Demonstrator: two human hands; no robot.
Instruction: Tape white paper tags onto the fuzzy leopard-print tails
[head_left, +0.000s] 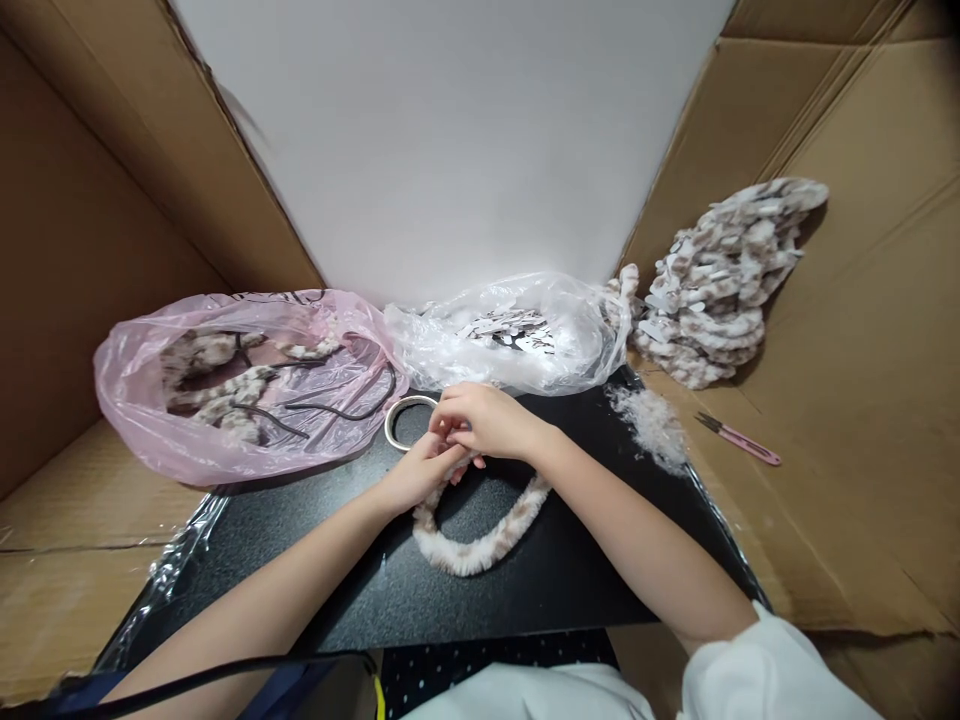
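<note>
A fluffy white band with brown patches (480, 555) forms a loop on the black tabletop. At the loop's far end, the fingers of my left hand (420, 470) are closed in a pinch on it. My right hand (491, 420) reaches over from the right, its fingertips pressed together against the same spot. The fingers hide the part of the band they grip, and I cannot make out any small piece between them. Just behind my left hand lies a roll of tape (391, 425), partly covered by the fingers.
A pink plastic bag (180, 460) at left holds furry pieces and black cords. Behind my hands, a clear bag (585, 370) contains white tags (517, 328). To the right are a heap of tagged fluffy bands (727, 290), clear scraps (652, 425) and pink thread snips (742, 440). Cardboard walls flank the table.
</note>
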